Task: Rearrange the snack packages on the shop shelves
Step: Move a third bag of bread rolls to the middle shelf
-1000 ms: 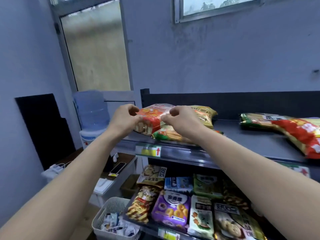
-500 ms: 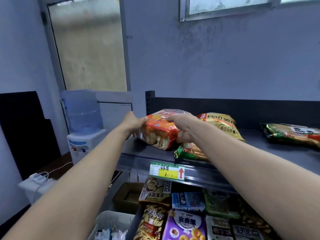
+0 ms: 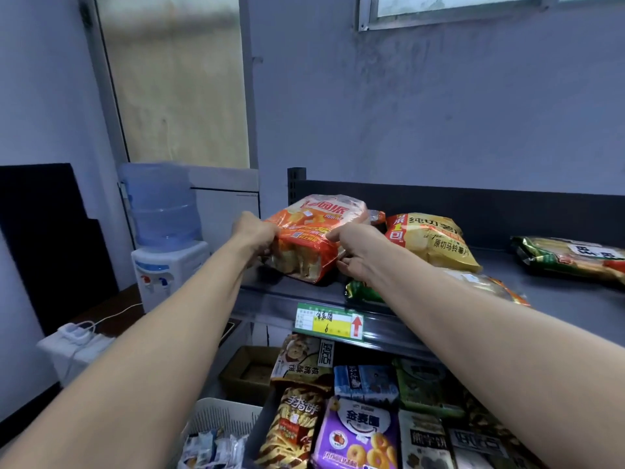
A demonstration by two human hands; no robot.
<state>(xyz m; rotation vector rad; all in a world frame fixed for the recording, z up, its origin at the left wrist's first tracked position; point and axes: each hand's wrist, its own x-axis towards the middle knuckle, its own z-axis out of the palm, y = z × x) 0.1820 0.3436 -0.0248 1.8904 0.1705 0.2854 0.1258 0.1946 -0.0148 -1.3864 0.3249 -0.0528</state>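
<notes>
Orange snack bag (image 3: pixel 306 240) gripped by left hand (image 3: pixel 254 233), right hand (image 3: pixel 359 249).

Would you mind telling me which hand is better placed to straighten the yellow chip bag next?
Probably the right hand: it grips the orange package directly beside the yellow chip bag; the left hand is on the far side.

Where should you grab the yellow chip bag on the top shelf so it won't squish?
Probably by its two side edges, coming from the front of the shelf. The yellow chip bag lies flat and puffy, its bottom end pointing toward the front, so squeezing the middle could crush the chips. The left hand and right hand hold the orange bag that way.
</notes>
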